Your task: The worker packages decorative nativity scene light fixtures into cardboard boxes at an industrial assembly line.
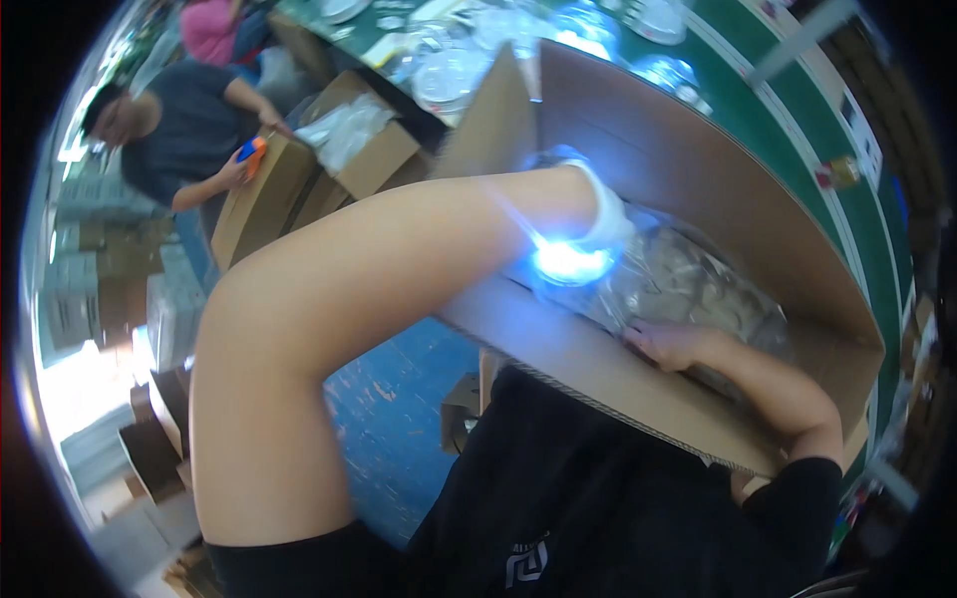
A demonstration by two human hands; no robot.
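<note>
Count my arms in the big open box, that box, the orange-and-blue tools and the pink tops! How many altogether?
Arms in the box: 2 (left arm, right arm)
Big open box: 1
Orange-and-blue tool: 1
Pink top: 1
Total: 5

black short-sleeved shirt point(618, 488) | white angular chest marking point(527, 564) | white left wrist band point(604, 207), perhaps a cuff (glare)

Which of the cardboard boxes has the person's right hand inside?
The large cardboard box before the black shirt; the right hand touches clear plastic inside. Boxes near the co-worker are farther left.
</note>
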